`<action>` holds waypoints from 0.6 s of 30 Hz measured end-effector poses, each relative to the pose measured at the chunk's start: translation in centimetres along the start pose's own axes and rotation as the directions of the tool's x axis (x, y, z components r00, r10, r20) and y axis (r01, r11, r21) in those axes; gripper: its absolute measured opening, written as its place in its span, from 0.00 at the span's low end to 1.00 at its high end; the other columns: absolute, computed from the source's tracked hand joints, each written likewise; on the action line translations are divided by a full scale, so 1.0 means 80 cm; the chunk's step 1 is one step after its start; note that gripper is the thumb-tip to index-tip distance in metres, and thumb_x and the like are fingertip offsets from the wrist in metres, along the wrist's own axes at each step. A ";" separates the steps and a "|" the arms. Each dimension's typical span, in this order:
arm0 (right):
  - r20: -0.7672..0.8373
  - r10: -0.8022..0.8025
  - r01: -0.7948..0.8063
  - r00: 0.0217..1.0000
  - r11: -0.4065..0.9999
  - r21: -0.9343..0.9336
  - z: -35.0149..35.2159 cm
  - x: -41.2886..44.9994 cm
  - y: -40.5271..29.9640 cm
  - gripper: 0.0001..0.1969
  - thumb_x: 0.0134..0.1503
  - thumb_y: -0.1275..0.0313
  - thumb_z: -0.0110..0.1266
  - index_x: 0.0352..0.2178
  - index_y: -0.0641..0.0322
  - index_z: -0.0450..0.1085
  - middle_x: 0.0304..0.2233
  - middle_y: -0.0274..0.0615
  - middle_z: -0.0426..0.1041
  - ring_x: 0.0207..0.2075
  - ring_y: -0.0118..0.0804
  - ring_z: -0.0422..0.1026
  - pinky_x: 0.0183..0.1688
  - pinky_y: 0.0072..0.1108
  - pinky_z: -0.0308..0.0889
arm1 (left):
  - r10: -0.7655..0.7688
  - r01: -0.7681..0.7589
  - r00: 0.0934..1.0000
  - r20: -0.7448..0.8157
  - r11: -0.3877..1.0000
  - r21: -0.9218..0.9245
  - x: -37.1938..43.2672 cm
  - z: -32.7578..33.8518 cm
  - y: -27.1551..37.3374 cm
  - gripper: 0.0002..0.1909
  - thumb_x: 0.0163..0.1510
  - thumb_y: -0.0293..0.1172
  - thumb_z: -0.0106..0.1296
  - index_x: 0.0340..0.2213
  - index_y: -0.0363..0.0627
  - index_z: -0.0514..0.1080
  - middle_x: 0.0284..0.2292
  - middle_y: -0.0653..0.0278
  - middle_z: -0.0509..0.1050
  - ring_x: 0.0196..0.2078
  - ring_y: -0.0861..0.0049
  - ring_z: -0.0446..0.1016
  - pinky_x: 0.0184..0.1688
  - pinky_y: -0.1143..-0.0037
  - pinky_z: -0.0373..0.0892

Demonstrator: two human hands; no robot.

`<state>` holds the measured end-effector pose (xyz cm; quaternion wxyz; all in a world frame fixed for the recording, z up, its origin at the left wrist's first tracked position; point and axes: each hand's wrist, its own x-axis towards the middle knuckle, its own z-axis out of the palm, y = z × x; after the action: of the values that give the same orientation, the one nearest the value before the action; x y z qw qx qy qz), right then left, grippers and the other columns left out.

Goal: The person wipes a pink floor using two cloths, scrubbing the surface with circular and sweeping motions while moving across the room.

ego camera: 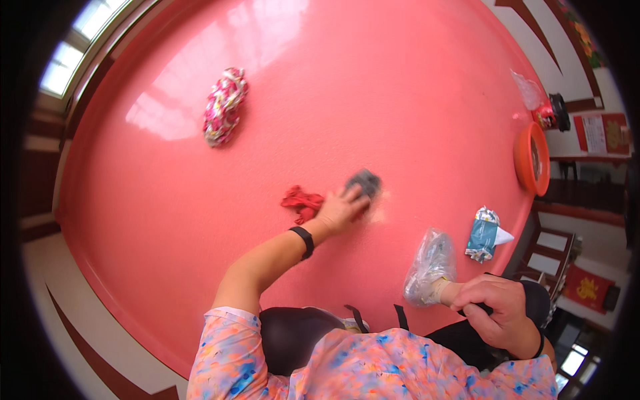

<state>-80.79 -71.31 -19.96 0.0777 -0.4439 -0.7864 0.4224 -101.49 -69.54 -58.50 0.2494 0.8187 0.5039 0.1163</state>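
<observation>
My left hand [344, 206], blurred and with a black band at its wrist, presses a dark grey wad [365, 184], perhaps a scouring pad or cloth, on the glossy pink surface [320, 110]. Just right of the fingers is a pale, dusty-looking patch [379, 205]. A crumpled red cloth [303, 204] lies to the left, close to this hand. Low at the right, my right hand [477, 305] is curled around the black fabric of a trouser leg, just above an ankle. The foot there wears a shoe in a clear plastic cover [431, 267].
A crumpled pink, white and yellow patterned bundle [226, 107] lies at the upper left. On the right are a tissue pack [483, 236], an orange basin [524, 159], a red and black container [550, 114] and clear plastic film [526, 90]. The pink surface has a raised, curved edge.
</observation>
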 end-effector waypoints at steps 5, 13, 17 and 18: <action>-0.299 0.135 -0.172 0.945 0.979 -0.104 -0.062 -0.037 0.017 0.07 0.41 0.84 0.50 0.24 0.65 0.71 0.22 0.43 0.73 0.25 0.37 0.73 0.29 0.22 0.68 | 0.084 -0.161 0.904 -0.419 0.976 -0.150 0.052 -0.058 -0.057 0.25 0.40 0.21 0.52 0.43 0.54 0.69 0.47 0.55 0.69 0.46 0.58 0.70 0.43 0.66 0.70; -0.467 0.340 -0.215 0.816 0.929 0.302 -0.093 -0.091 0.072 0.06 0.57 0.73 0.47 0.27 0.67 0.65 0.21 0.44 0.69 0.25 0.31 0.67 0.27 0.18 0.62 | -0.291 0.415 0.637 -0.714 0.910 -0.002 0.136 -0.050 -0.156 0.26 0.41 0.41 0.57 0.46 0.58 0.68 0.50 0.61 0.66 0.53 0.61 0.62 0.50 0.59 0.61; -0.480 0.269 -0.140 0.835 0.948 0.287 -0.088 -0.090 0.068 0.06 0.57 0.74 0.48 0.27 0.65 0.65 0.20 0.42 0.68 0.24 0.31 0.67 0.26 0.18 0.62 | -0.202 0.204 0.894 -0.400 0.978 -0.038 0.205 0.064 0.036 0.25 0.41 0.37 0.56 0.45 0.62 0.68 0.52 0.66 0.63 0.53 0.65 0.62 0.45 0.55 0.61; -0.475 0.203 -0.081 0.857 0.961 0.265 -0.083 -0.075 0.063 0.06 0.57 0.73 0.48 0.26 0.65 0.65 0.19 0.41 0.68 0.24 0.32 0.67 0.26 0.18 0.62 | -0.156 0.188 0.945 -0.288 0.978 0.089 0.203 0.091 0.074 0.24 0.44 0.38 0.54 0.46 0.63 0.68 0.54 0.68 0.59 0.55 0.67 0.58 0.48 0.52 0.59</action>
<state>-70.70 -70.70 -17.98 0.2980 -0.5823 -0.6489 0.3887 -86.20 -59.53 -62.57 0.1374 0.7599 0.6095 0.1793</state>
